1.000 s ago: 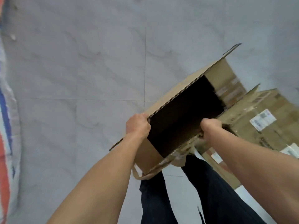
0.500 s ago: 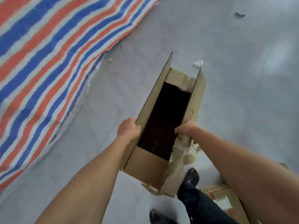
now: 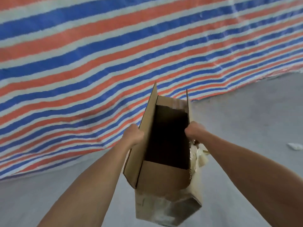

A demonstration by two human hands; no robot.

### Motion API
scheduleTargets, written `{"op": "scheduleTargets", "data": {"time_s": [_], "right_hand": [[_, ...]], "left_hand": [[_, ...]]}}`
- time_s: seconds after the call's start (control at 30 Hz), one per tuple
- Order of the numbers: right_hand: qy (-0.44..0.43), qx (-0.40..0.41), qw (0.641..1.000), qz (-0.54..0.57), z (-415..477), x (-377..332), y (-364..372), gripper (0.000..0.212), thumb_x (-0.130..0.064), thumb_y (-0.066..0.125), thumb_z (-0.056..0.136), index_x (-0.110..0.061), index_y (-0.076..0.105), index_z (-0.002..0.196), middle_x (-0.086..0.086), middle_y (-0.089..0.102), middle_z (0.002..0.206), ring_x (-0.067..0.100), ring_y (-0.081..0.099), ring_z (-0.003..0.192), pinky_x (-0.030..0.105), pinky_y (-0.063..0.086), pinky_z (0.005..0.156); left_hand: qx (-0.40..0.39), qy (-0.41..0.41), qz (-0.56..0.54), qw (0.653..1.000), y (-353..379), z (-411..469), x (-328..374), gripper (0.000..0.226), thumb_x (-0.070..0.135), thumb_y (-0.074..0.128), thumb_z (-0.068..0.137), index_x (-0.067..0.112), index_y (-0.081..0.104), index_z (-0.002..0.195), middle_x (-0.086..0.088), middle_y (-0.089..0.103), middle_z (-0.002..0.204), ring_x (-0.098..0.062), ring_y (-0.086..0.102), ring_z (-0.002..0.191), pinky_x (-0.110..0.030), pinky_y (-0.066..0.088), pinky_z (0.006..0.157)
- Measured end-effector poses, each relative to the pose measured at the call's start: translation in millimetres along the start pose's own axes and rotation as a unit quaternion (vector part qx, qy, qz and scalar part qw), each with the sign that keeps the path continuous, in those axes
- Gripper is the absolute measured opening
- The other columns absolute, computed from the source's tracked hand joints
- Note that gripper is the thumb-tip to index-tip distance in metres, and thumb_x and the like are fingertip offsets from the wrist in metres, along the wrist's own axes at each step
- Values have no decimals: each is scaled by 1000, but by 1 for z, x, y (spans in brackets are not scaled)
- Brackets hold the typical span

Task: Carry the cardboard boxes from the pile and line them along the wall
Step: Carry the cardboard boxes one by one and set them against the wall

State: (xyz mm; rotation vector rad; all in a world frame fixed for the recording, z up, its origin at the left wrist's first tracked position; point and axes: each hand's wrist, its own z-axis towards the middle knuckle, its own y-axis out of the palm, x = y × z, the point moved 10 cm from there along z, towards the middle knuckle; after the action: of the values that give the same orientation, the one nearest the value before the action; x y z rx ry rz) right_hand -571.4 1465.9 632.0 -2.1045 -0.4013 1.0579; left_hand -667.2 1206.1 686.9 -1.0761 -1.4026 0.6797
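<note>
here, in the head view, an open cardboard box point(image 3: 164, 176) hangs in the air between both arms, its long flaps standing up and its dark inside facing the camera. the left hand point(image 3: 133, 134) is clenched on the box's left flap edge — the right hand point(image 3: 194, 130) grips the right flap edge opposite. torn tape and paper point(image 3: 199, 154) hang off the box's right side, just below the right hand. behind and under the far end of the box a striped tarp point(image 3: 98, 63) in red, blue and white fills the upper frame, meeting the grey floor point(image 3: 254, 120) — a small white scrap point(image 3: 295, 146) lies on the floor at right.
</note>
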Motion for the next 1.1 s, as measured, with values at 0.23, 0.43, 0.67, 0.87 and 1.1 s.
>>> {"op": "scheduleTargets", "data": {"time_s": [0.23,0.43,0.67,0.87,1.1], "right_hand": [[-216,-11,973,-81,-63,-258,16,14,-16,48,100,-4,55,95,17,63,99,31,70,75,42,63,71],[-330,-24,933,-143,-115,-427,36,14,-8,46,93,3,53,97,22,63,82,33,70,64,40,61,66],[-450,-37,877,-165,-146,-604,75,13,-6,44,90,5,52,92,24,66,71,30,68,52,38,62,59],[-544,-48,820,-169,-187,-746,130,12,-13,44,91,-5,47,83,19,68,64,33,72,61,45,62,73],[-620,-105,754,-188,-264,-856,243,20,-9,46,86,2,61,79,20,70,61,34,73,65,43,61,75]], "left_hand": [[87,-83,-49,992,-201,-40,-123,12,15,53,91,8,56,101,-10,57,93,-21,57,80,-31,50,64],[152,-177,-104,967,-318,-76,-212,35,18,59,89,-1,55,118,-19,63,109,-24,61,86,-34,48,70],[204,-250,-102,941,-436,-93,-281,34,20,63,89,1,57,115,-16,65,106,-30,65,89,-39,56,78],[248,-331,-75,907,-522,-110,-349,50,28,60,94,5,47,136,-15,57,127,-27,57,101,-37,46,79],[302,-429,-122,842,-559,-165,-461,51,29,64,89,10,45,133,-11,56,123,-27,56,105,-39,47,81]]}}
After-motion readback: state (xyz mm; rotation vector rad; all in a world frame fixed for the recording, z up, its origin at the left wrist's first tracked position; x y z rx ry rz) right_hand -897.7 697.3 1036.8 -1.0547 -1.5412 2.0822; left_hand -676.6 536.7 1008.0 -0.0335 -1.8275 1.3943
